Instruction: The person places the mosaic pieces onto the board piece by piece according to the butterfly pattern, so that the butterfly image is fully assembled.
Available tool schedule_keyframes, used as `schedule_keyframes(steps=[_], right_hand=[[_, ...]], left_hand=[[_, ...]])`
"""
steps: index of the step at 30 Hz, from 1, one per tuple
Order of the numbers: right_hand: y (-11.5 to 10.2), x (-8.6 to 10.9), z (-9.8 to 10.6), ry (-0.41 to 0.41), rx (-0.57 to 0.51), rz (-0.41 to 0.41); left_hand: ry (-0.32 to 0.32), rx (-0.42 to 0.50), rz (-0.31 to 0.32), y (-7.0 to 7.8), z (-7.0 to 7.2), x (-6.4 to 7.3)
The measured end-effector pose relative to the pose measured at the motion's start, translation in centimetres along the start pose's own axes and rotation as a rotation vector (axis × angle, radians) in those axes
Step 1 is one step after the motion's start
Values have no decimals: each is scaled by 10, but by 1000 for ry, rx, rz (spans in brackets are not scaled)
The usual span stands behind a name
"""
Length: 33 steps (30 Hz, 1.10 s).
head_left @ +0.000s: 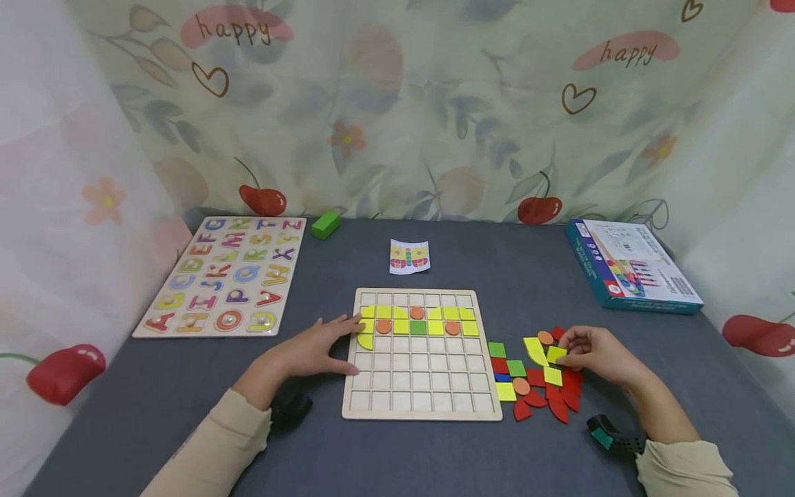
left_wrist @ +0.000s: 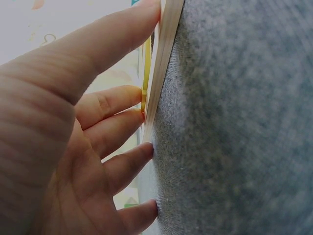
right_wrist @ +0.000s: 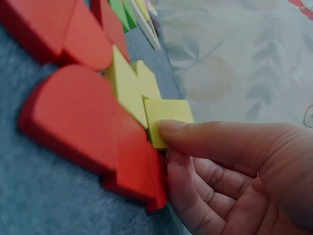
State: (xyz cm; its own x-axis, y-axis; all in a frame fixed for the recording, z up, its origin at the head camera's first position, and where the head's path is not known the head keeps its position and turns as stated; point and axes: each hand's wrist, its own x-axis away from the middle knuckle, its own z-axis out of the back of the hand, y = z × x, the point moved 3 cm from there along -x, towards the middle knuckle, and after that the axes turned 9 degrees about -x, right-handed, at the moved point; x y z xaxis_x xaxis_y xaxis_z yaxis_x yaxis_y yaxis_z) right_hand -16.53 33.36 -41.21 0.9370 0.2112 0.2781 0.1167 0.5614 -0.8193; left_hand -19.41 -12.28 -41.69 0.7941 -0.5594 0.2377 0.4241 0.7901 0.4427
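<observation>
Yellow square tile [head_left: 556,355] is found at three o'clock from the wooden grid board [head_left: 419,381], among loose pieces, and is pinched by the right hand [head_left: 593,353]. The thumb is laid on its face and a fingertip is tucked near its lower edge, with the gap narrowed to about the tile itself; the remaining fingers are bent toward the palm. Whether the tile is fully clear of the table cannot be told.

From the tile, a curved yellow piece [head_left: 535,351] is seen at nine o'clock, an orange disc [head_left: 545,337] at eleven and a second yellow square [head_left: 552,376] at six. At the board's nine o'clock side the left hand [head_left: 304,352] is spread, its thumb and some fingertips rested at the rim, with nothing gripped.

The tile is judged light, rigid and hard to break, though its smooth painted face may be slippery. A hold across two opposite straight edges is judged surest, as its underside would be left uncovered.
</observation>
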Motion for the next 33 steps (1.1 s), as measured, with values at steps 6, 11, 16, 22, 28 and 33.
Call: schedule_keyframes(steps=[6, 11, 16, 22, 28, 33], right_hand=[[-6, -4, -2, -6, -16, -8], [-17, -12, -6, -15, -31, 9], [-31, -26, -17, -59, -64, 31], [-45, -44, -33, -89, -80, 41], [-64, -70, -61, -132, -110, 97], [-87, -89, -91, -151, -160, 113]], left_hand=[[3, -4, -5, 0, 0, 1], [4, -6, -9, 0, 0, 0], [7, -2, -6, -1, -1, 1], [-1, 0, -14, 0, -1, 0], [-5, -3, -1, 0, 0, 0], [-1, -3, -5, -1, 0, 1]])
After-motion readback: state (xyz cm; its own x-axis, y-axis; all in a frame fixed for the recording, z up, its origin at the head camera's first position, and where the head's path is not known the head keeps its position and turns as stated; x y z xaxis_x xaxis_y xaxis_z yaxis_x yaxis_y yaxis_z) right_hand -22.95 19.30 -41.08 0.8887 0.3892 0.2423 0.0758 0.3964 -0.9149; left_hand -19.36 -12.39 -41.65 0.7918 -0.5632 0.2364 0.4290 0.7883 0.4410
